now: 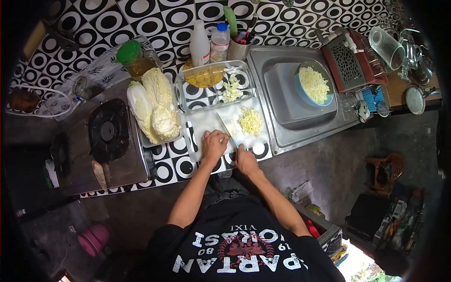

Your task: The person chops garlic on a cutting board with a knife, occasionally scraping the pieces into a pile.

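My right hand [246, 160] grips a kitchen knife [227, 125] by its blue handle, the blade lying over the white cutting board [201, 123] and angled away to the left. My left hand [214, 144] rests on the board with curled fingers, just left of the blade. Whatever is under those fingertips is too small to make out. To the right of the blade lies a heap of finely chopped pale yellow vegetable [250, 121], with a few bits beside the knife. Behind the board, a clear glass dish [192, 104] holds larger pale pieces [231, 90].
Whole napa cabbages [152, 105] sit on a tray at left, next to a gas stove [110, 136]. On the right, a bowl of shredded cabbage [314, 85] stands in the steel sink [277, 124]. Bottles [220, 43] and a utensil holder [238, 49] line the back.
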`<state>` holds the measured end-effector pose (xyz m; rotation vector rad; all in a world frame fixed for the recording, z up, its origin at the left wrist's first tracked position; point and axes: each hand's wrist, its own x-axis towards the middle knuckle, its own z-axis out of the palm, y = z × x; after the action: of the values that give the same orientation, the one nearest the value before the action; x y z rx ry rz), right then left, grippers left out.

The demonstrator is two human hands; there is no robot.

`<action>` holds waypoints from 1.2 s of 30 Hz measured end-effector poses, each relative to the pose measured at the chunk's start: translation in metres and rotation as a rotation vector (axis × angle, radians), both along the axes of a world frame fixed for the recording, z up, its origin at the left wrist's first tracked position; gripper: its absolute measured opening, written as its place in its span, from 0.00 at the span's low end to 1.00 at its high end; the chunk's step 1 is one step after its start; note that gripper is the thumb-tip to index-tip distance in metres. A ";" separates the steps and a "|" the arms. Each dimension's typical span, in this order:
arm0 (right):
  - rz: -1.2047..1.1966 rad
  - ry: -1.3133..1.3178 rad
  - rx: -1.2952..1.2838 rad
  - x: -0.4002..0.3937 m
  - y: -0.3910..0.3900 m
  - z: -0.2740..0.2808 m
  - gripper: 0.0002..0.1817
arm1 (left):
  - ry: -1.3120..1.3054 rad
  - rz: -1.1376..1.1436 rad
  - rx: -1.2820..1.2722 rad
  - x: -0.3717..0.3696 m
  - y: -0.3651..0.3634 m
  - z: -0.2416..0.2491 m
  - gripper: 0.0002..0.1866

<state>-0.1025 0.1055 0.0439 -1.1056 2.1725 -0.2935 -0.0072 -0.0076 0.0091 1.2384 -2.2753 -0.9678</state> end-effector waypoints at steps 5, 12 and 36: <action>0.042 0.049 -0.006 -0.008 -0.022 0.006 0.12 | 0.144 -0.049 0.014 0.006 -0.003 -0.009 0.07; -0.048 0.081 0.036 0.015 0.001 0.021 0.12 | 0.147 -0.027 -0.037 0.026 -0.003 -0.005 0.09; 0.135 0.022 -0.034 -0.023 -0.023 -0.002 0.14 | 0.026 0.069 -0.069 0.009 0.010 0.000 0.03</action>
<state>-0.1258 0.0830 0.0422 -1.2741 2.1073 -0.2599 0.0018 0.0025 0.0092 1.2587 -2.2120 -0.8685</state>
